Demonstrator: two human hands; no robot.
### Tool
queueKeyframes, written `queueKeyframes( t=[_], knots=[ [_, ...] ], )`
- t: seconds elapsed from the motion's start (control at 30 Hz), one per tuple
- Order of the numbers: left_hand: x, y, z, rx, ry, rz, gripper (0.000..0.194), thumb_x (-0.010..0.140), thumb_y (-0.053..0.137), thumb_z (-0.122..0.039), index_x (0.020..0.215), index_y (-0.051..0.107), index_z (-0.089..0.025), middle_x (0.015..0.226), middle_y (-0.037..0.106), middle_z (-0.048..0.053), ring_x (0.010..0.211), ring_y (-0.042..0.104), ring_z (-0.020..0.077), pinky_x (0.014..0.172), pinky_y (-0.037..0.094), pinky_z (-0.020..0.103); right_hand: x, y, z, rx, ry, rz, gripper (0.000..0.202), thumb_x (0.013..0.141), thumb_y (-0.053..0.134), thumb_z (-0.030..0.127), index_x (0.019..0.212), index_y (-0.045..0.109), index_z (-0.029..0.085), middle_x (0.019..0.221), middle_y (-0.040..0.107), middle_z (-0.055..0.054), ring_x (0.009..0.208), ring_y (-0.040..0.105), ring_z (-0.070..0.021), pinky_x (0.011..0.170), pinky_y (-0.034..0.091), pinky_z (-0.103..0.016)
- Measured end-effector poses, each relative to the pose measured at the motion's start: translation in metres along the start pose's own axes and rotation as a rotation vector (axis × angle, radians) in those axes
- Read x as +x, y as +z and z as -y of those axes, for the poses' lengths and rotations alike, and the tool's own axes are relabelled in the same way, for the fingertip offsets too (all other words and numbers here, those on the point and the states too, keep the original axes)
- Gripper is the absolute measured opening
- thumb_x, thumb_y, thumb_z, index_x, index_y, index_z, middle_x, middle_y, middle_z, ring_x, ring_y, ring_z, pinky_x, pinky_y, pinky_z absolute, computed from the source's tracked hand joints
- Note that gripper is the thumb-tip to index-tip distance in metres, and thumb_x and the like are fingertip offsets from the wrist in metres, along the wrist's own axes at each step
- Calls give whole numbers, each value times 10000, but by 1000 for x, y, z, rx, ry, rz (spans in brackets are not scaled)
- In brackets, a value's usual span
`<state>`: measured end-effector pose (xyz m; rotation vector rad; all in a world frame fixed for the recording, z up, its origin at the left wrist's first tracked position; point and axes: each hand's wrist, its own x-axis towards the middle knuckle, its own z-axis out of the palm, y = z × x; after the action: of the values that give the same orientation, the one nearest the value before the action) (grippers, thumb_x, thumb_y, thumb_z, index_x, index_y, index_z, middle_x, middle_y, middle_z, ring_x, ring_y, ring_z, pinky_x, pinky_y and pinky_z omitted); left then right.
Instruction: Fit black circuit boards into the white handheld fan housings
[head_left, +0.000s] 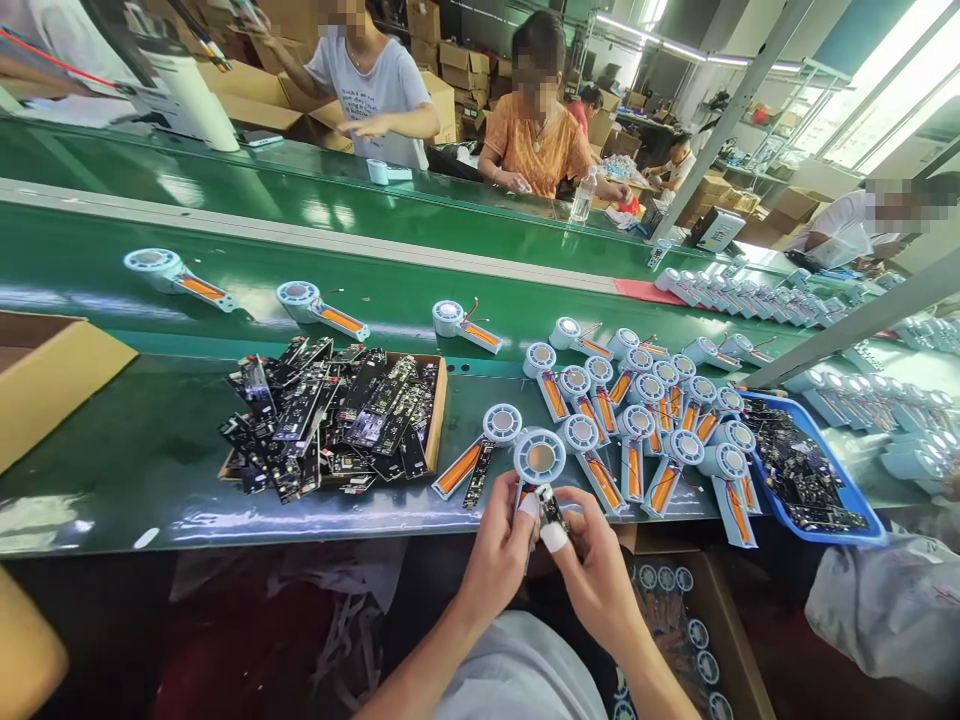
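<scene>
My left hand (504, 535) is closed around the handle of a light blue fan unit (540, 457), whose round head points up above my fingers. My right hand (589, 550) pinches a small black circuit board (552, 506) against the unit's handle. White wraps cover both thumbs. Just left of the hands, another fan unit (501, 424) lies on the bench with a black board (478, 476) beside its orange-lined handle. Many similar units (634, 420) lie in a cluster to the right. My fingers partly hide where board and handle meet.
A cardboard tray (438, 415) heaped with black boards stands left of my hands. A blue tray (862, 535) of boards is at right. Fan units (448, 318) lie on the green conveyor (397, 290). People sit across it.
</scene>
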<state>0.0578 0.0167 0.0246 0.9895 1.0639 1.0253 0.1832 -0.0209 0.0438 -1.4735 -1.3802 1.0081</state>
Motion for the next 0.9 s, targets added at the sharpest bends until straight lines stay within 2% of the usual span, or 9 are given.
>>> queueKeyframes(
  t=[0.1,0.17,0.23,0.33,0.43,0.6,0.7,0.83,0.9],
  knots=[
    [4,4,-3,14,-16,-30,222,940,477,-370,1087,541,-217,656,473,-73,542,451,124,528,416,231,-9,4,-1,-192,-188,-98,397,972,546,286,1354,567,183,1017,746,-90,862,713,-186,754,587,-278],
    [6,5,-4,40,9,-51,191,942,464,-353,1051,546,-219,706,518,-52,603,502,135,590,452,244,-11,9,-5,-272,-276,-163,408,973,505,207,1372,591,197,1204,724,-117,1068,707,-221,893,584,-325],
    [8,5,-4,45,24,-59,209,949,448,-340,1089,547,-220,905,621,8,803,600,164,746,498,276,-9,16,-11,-315,-315,-215,446,976,459,159,1403,580,197,1244,714,-117,1118,698,-222,909,587,-322],
    [7,4,0,-15,17,-24,304,960,421,-338,1231,508,-229,1235,612,71,1149,579,211,965,468,333,-3,25,-17,-391,-316,-275,477,982,433,157,1446,541,171,1211,726,-133,1049,725,-217,826,606,-288],
    [7,2,6,-30,32,-37,371,963,410,-353,1308,456,-223,1367,550,95,1302,489,232,1084,391,379,0,28,-16,-556,-283,-223,525,982,405,166,1503,467,158,1146,741,-149,924,746,-215,722,601,-271],
    [8,5,14,0,47,-83,404,983,394,-384,1352,393,-218,1429,494,117,1355,438,241,1132,335,415,3,18,-2,-903,-164,75,728,916,460,113,1604,234,186,975,771,-99,771,737,-205,629,550,-243],
    [9,7,16,12,42,-59,401,997,382,-403,1353,380,-217,1454,474,124,1366,432,239,1144,323,419,3,13,4,-1008,-137,121,811,877,478,88,1617,156,168,922,770,-89,762,734,-218,619,531,-249],
    [10,10,16,15,11,-29,436,1009,348,-456,1363,367,-203,1476,463,140,1400,407,235,1158,313,411,3,13,5,-1069,-121,166,787,886,454,97,1610,144,94,753,751,-72,602,711,-222,531,489,-256],
    [11,11,17,-23,-7,-35,458,996,358,-484,1353,372,-196,1465,480,144,1386,433,233,1148,335,403,3,15,2,-1083,-111,172,787,884,452,99,1609,145,89,728,745,-71,604,712,-234,537,500,-267]
  ],
)
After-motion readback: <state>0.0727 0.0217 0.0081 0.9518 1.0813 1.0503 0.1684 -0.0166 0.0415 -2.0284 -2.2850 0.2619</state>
